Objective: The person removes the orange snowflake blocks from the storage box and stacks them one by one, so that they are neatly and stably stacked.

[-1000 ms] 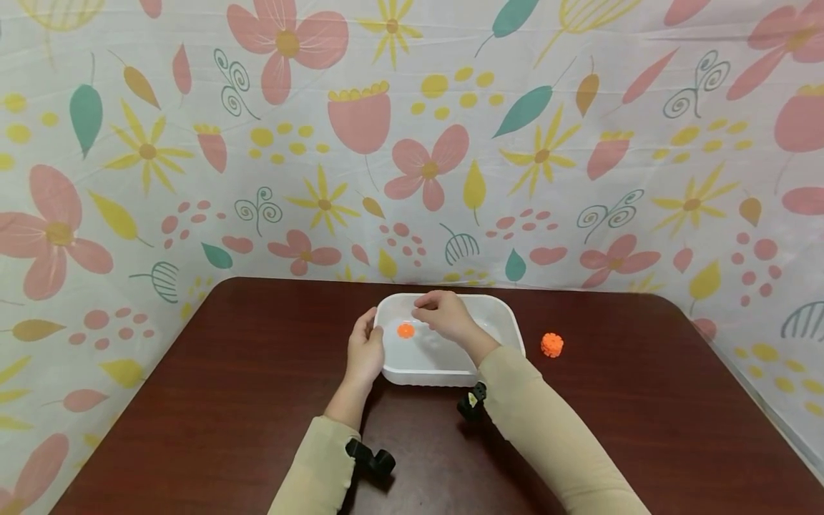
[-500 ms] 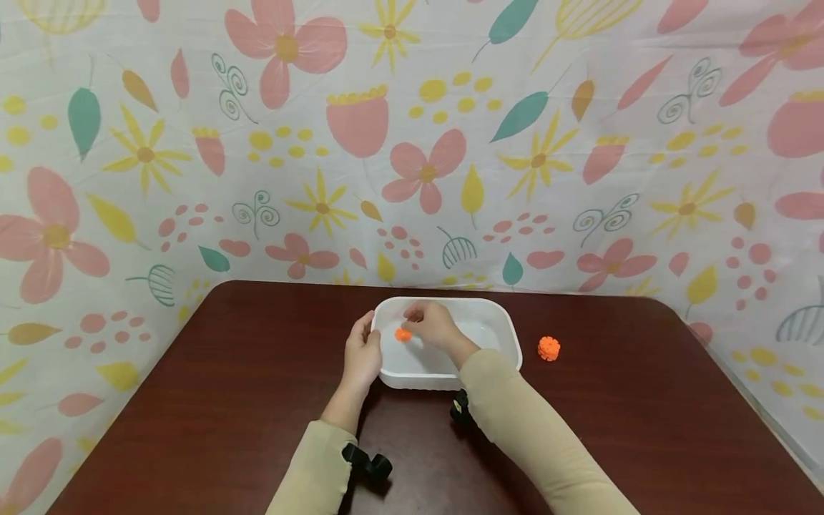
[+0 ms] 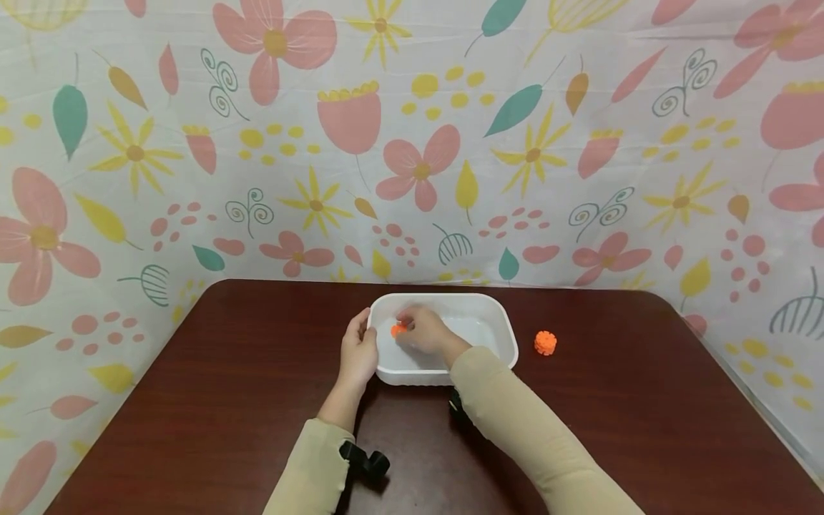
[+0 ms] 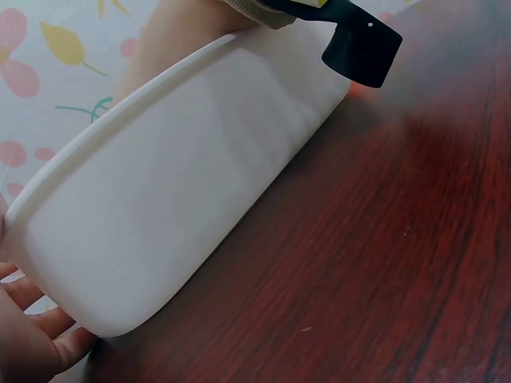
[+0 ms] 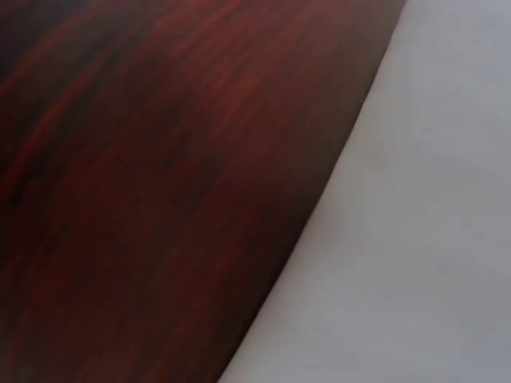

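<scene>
A white plastic tray (image 3: 412, 377) stands on the dark wooden table. My left hand (image 3: 359, 350) grips its left end, thumb at the rim and fingers along the outer side; in the left wrist view the left hand's fingers (image 4: 52, 323) lie against the tray's end wall. Inside the tray, toward its left, lies a small orange notched disc (image 3: 395, 331). My right hand (image 3: 427, 330) reaches down into the tray, its curled fingertips pinching at the disc and partly covering it. The right wrist view shows only tabletop and the pale tray wall (image 5: 415, 239), with no fingers visible.
To the right of the tray, a short stack of orange notched discs (image 3: 545, 343) sits on the table (image 3: 212, 400). Behind the table hangs a flower-patterned cloth (image 3: 412, 143). Each wrist carries a black camera mount, such as the left one (image 3: 365, 460).
My right hand has lowered into the tray and moved left, from above the orange disc down onto it. The left hand keeps its grip on the tray. The view has shifted slightly.
</scene>
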The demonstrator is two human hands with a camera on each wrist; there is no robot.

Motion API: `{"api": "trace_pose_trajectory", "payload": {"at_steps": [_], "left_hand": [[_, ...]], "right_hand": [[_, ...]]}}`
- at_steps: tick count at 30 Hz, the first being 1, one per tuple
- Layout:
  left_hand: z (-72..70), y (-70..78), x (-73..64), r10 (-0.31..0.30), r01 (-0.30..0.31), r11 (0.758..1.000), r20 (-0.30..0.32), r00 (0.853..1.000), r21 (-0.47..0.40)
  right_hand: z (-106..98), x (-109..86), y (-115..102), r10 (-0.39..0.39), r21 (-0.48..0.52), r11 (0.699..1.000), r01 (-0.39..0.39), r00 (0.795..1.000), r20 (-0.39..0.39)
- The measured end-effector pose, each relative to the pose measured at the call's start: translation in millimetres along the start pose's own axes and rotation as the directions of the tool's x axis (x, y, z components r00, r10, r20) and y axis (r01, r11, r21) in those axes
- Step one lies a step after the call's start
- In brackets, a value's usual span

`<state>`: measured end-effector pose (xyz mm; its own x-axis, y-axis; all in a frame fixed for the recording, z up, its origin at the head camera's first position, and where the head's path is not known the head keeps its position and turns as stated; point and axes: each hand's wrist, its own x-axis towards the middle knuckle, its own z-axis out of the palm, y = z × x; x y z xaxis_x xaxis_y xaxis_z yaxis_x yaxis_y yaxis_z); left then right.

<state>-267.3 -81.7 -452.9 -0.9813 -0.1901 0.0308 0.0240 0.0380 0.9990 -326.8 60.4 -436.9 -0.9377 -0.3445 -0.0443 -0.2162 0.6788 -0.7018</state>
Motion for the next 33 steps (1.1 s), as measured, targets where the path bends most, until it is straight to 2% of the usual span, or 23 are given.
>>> {"api": "trace_pose_trajectory", "payload": {"at_steps": [7,12,16,23,33], "left_hand": [[0.3,-1.2,-2.7,0.003,-0.003,1.0,-0.001,1.0,-0.001],[0.5,-4.6,-2.9,0.002,-0.002,1.0,0.005,1.0,-0.001],[0.8,-6.0,-3.4,-0.001,0.001,1.0,0.013,1.0,0.005],[-0.1,-3.1,-3.2,-0.001,0.001,1.0,-0.003,1.0,0.026],[0.0,-0.5,-1.7,-0.008,0.008,1.0,-0.002,1.0,0.024]], "right_hand": [[0,-5.6,-1,-0.042,-0.134,0.99,0.047,0.998,0.042],[-3,-9.9,-4,-0.017,-0.184,0.982,0.03,0.997,0.076],[-5,-11.8,-4,0.026,-0.17,0.985,-0.009,0.995,0.1],[-9,-11.1,-2,0.067,-0.131,0.99,-0.057,0.995,0.078],[-17,-12.1,-4,0.103,0.01,0.995,-0.103,0.994,0.031]]}}
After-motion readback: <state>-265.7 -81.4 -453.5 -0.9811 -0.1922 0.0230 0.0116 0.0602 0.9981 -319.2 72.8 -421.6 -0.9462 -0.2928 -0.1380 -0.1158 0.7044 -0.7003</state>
